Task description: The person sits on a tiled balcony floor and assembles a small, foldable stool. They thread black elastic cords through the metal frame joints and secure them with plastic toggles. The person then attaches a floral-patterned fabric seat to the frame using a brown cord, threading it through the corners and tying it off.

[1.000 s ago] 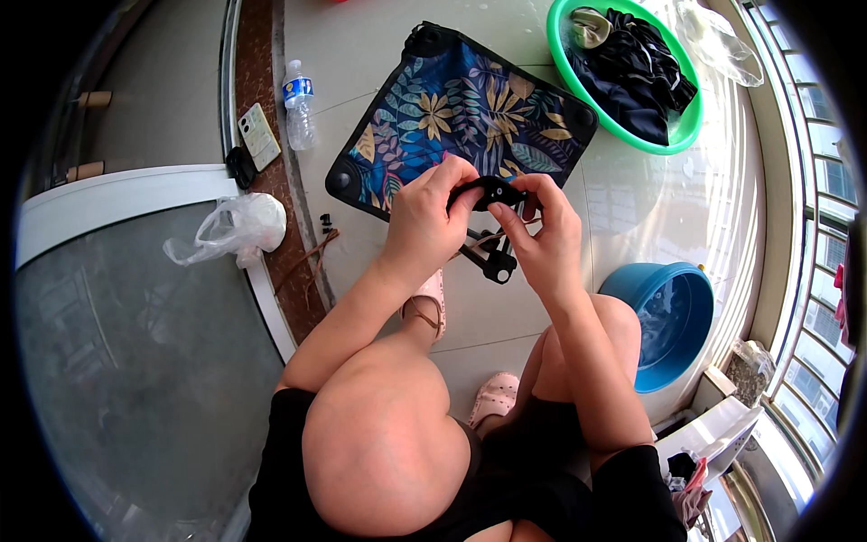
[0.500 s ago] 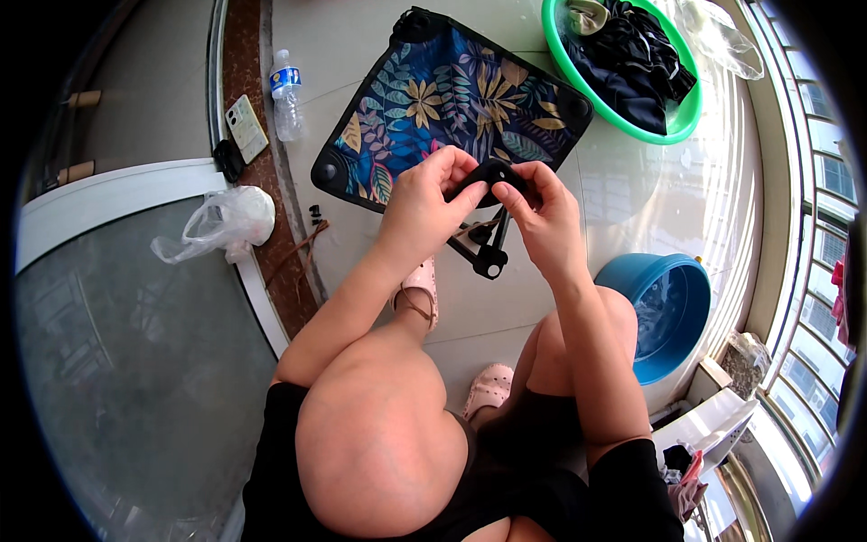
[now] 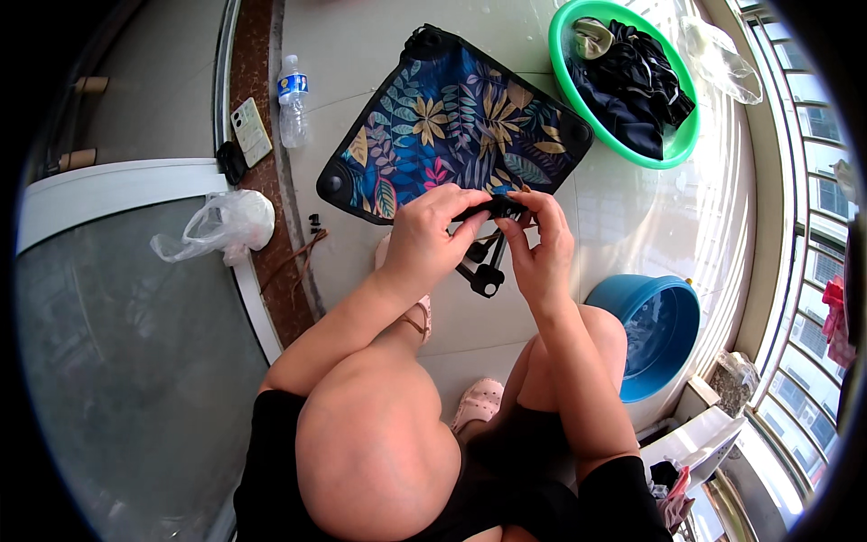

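My left hand (image 3: 432,233) and my right hand (image 3: 542,246) meet in the middle, thumbs and fingers pinching a small black plastic piece (image 3: 501,209) from both sides. Much of that piece is hidden by my fingers. It lies over the near edge of a dark fabric panel (image 3: 452,117) with a leaf and flower print and black plastic corners, like a folding stool's seat. Whether the piece is joined to the panel I cannot tell. Just below my fingers, black tubular legs with a jointed end (image 3: 488,280) stick out toward me.
A green basin (image 3: 566,68) of dark clothes stands far right, a blue tub (image 3: 605,298) at right. Leftward are a water bottle (image 3: 293,104), a phone (image 3: 251,131), a plastic bag (image 3: 239,221), small black parts (image 3: 314,222) and brown cords (image 3: 302,253). My pink clogs (image 3: 479,402) rest on the tiles.
Both hands and the black piece have come lower in the view, and the piece has been turned in my fingers. The whole scene has shifted slightly down with my head.
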The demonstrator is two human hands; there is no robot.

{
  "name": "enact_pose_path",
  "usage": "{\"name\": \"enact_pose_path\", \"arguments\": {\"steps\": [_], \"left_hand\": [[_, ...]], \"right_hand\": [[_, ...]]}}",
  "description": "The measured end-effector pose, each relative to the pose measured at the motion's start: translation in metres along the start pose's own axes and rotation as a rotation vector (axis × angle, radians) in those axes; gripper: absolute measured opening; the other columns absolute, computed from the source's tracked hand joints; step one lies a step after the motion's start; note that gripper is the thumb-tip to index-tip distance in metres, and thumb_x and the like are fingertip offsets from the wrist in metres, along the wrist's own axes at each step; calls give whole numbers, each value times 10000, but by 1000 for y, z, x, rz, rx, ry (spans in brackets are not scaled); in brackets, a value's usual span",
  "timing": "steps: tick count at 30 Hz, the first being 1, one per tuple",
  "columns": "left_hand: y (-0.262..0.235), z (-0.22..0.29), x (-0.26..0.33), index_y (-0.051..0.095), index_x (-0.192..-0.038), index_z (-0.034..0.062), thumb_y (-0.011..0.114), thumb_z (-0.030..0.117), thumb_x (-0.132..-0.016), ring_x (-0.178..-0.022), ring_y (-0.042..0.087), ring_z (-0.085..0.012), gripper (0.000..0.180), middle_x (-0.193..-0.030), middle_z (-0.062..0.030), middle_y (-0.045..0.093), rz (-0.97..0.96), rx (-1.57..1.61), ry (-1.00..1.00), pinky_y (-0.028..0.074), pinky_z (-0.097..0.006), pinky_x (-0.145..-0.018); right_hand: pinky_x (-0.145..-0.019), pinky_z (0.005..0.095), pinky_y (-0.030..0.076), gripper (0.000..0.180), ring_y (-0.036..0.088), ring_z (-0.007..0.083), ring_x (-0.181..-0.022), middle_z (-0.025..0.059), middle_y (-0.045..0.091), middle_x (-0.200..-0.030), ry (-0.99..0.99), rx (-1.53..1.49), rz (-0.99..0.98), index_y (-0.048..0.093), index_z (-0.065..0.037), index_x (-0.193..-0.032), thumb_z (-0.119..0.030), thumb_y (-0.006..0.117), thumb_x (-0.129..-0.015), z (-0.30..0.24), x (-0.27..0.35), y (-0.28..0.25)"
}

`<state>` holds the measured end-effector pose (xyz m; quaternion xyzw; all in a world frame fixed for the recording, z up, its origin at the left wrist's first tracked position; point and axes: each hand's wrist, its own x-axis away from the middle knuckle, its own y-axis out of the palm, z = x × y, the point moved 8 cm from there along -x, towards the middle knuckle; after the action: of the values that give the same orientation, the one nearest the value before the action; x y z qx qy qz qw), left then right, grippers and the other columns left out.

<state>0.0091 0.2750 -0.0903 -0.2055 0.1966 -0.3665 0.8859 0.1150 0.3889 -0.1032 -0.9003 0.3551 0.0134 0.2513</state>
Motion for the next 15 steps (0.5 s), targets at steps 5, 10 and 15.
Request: {"name": "enact_pose_path", "arguments": {"steps": [5,10,15], "left_hand": [[-1,24,0,711,-987,85,722,-14,-769,-727,640,-253,239,-826,-64,667,39,-110,236,527,-341,-652],[-4,33,0,712,-997,77,726,-17,-766,-730,645,-246,249,-832,-62,673,34,-123,282,529,-348,-659],[-5,36,7,706,-982,68,724,-12,-764,-830,677,-245,232,-907,-62,696,27,-104,348,546,-344,-729]], "right_hand": [[-692,320,466,370,568,189,-686,39,664,-881,-8,82,-16,674,-73,-1089,-71,791,-737,-8,2,-1],[-685,312,454,348,567,166,-715,18,677,-875,89,40,18,698,-94,-1061,-43,783,-727,1,5,-4],[-713,289,434,370,574,155,-725,8,696,-921,40,15,65,699,-113,-1072,-22,768,-720,6,6,-6]]}}
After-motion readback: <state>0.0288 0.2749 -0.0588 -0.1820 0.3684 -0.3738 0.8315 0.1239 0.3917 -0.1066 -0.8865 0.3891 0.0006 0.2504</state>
